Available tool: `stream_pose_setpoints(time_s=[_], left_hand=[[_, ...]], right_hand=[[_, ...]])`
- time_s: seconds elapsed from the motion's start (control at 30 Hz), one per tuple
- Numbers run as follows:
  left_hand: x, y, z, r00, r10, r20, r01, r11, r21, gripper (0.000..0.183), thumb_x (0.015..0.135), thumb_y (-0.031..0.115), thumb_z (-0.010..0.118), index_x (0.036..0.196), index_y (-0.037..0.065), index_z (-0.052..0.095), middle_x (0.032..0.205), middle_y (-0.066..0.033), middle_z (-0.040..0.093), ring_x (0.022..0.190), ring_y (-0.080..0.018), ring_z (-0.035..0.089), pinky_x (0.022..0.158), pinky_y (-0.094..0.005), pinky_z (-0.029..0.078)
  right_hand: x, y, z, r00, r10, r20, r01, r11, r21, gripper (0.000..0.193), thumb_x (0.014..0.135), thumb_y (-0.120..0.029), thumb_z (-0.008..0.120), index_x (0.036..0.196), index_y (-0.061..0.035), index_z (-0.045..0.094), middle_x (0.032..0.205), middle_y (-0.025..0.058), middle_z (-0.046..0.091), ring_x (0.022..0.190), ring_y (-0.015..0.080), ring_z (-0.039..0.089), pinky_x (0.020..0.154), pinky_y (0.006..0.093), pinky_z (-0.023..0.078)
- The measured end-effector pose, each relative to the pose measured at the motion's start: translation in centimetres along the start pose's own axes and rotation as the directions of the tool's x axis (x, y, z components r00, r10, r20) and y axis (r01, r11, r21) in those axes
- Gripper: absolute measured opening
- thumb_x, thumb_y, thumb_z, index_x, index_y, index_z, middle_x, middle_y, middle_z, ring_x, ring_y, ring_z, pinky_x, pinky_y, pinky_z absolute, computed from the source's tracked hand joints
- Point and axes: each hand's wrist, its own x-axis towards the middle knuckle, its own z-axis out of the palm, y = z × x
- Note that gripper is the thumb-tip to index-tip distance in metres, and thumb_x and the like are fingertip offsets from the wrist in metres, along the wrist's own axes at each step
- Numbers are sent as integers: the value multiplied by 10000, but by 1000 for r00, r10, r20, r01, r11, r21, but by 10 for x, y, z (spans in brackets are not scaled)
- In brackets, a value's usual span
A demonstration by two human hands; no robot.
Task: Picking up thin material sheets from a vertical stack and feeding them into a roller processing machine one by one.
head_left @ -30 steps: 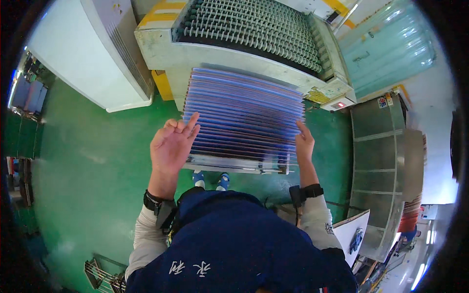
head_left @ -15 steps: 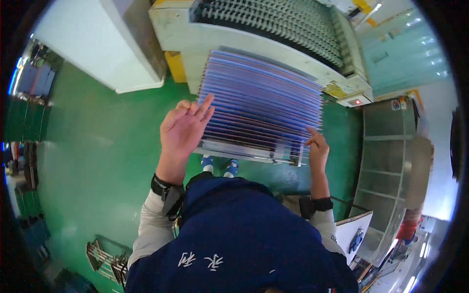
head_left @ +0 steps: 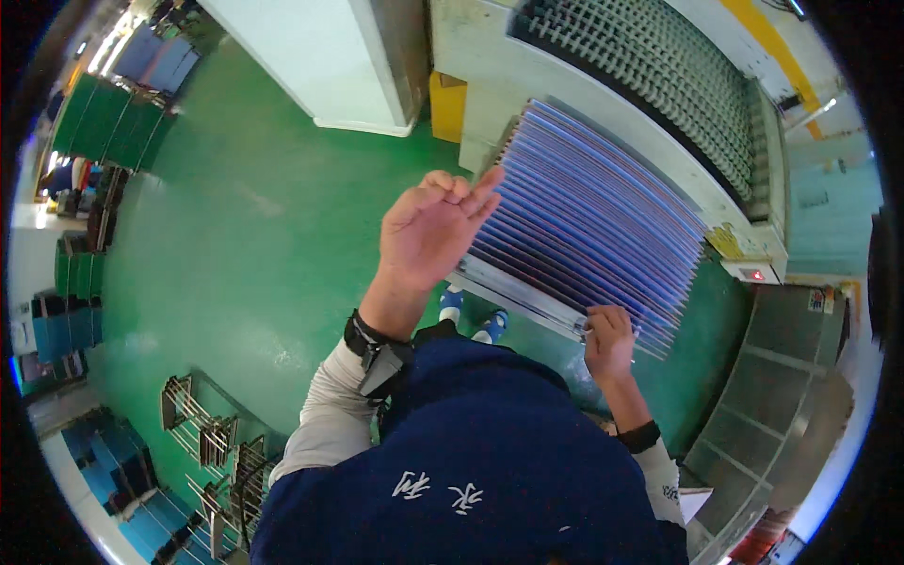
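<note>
- Nearest the camera, the person's dark blue top fills the lower frame, with pale grey sleeves and a black wristband on each forearm.
- The right hand [head_left: 609, 341] sits at the near right corner of the stack of thin blue-edged sheets [head_left: 589, 221], its fingers curled over the sheets' near edges at the metal rail [head_left: 513, 294]; its grip looks closed lightly on those edges (how many sheets it pinches cannot be told).
- The left hand [head_left: 430, 231] is raised at the stack's left side, fingers loosely bent and open, holding nothing, fingertips just touching or just beside the sheet edges.
- The stack lies ahead of both hands, sheets standing on edge, their long axis running from near left to far right; the right hand is the one in firmer contact.
- Beyond it stands the machine with a ribbed grey conveyor [head_left: 650, 85].
- The green floor [head_left: 245, 235] spreads left, with wire racks [head_left: 212, 443] and blue bins.
</note>
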Motion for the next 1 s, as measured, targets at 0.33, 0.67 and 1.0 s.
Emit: stream_pose_setpoints(time_s=[0.33, 0.67, 1.0], left_hand=[[3, 3, 15, 995, 13, 95, -11, 1000, -19, 202, 948, 216, 546, 1037, 101, 685, 1050, -49, 662, 1421, -335, 355, 1200, -507, 196], [7, 9, 20, 988, 33, 153, -22, 997, -71, 189, 945, 198, 551, 1024, 79, 677, 1040, -54, 655, 1405, -348, 382, 1197, -502, 216], [3, 28, 20, 982, 60, 180, -51, 997, -54, 188, 951, 200, 551, 1032, 79, 669, 1056, -58, 648, 1393, -350, 399, 1206, -525, 195]], right_hand=[[-3, -7, 11, 996, 37, 84, -40, 999, 37, 256, 698, 55, 610, 940, -28, 599, 982, 158, 601, 916, 378, 589, 791, 461, 506], [-2, -9, 18, 939, 150, 310, -127, 988, -92, 335, 818, -57, 654, 1144, -23, 586, 1046, 209, 638, 921, 422, 623, 793, 486, 513], [8, 9, 55, 853, 316, 415, -267, 948, -174, 234, 870, -147, 636, 1079, -42, 623, 889, 223, 676, 865, 428, 642, 769, 515, 498]])
